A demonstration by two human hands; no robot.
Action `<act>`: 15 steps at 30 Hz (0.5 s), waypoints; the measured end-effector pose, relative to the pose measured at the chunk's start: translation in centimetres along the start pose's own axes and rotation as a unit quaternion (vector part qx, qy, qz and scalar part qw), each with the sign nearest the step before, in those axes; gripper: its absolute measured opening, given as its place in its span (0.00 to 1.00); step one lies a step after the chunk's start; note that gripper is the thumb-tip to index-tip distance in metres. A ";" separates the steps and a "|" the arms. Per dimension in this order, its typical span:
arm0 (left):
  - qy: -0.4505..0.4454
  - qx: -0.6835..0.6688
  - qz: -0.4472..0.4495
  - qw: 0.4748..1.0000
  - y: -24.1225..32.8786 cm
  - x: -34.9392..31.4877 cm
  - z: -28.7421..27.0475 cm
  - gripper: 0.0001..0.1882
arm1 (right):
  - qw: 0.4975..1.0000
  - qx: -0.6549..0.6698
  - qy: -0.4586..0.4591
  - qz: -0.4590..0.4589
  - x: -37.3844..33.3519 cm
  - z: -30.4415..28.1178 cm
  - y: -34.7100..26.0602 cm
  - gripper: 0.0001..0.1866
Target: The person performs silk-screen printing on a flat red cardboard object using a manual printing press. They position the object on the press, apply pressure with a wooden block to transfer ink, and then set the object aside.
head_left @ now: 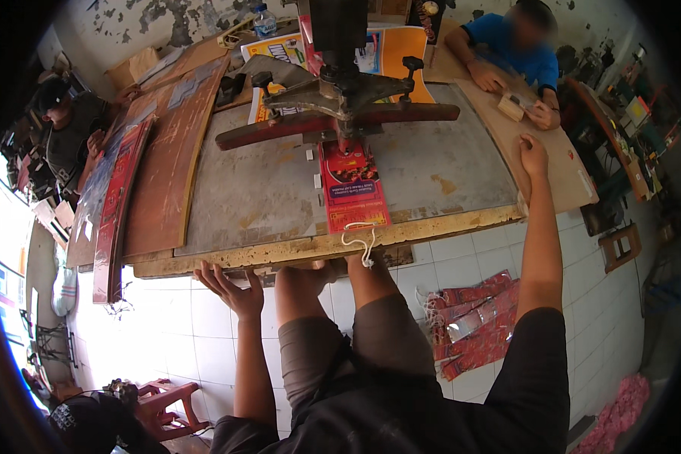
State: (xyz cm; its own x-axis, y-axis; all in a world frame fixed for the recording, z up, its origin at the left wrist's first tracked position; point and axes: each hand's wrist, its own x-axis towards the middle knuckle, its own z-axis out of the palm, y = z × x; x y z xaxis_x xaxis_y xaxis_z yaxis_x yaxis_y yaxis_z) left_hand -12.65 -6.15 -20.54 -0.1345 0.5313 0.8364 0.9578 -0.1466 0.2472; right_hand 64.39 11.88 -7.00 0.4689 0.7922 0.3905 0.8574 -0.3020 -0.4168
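Observation:
A red printed packet [353,189] with a white string [362,242] at its near end lies on the grey worktop [257,174]. Its far end is under the dark metal press [344,110] with long cross arms. My left hand [233,293] is at the wooden front edge of the worktop, left of the packet, fingers spread and holding nothing. On the far right, my right hand [533,155] is raised beside the worktop's right edge. Its fingers are curled in, with nothing seen in them. Both hands are apart from the packet.
Red strips [121,212] lie stacked on a brown board at left. Red packaged bundles [477,321] lie on the tiled floor at right. A person in blue [514,53] handles a small block at the back right; another person [72,129] sits at left. A red stool [166,405] stands behind.

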 end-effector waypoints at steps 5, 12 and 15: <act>0.002 0.000 -0.004 1.000 0.2 -0.1 0.4 0.44 | 1.000 0.012 0.005 -0.017 0.4 -0.1 0.5 0.19; -0.001 -0.001 -0.013 1.000 -0.1 -0.1 -0.3 0.43 | 0.999 0.026 -0.027 0.004 -0.3 0.1 -1.1 0.20; 0.008 -0.023 -0.015 1.000 0.4 0.0 0.2 0.40 | 0.999 0.033 -0.015 -0.011 0.2 -0.3 0.8 0.19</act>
State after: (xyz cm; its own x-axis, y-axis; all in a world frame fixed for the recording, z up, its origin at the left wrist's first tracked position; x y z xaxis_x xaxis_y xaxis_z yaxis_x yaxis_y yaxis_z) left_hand -12.18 -6.00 -20.54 -0.1673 0.5224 0.8361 0.9405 -0.1698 0.2942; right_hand 65.18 11.66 -7.01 0.4434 0.8140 0.3752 0.8506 -0.2501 -0.4626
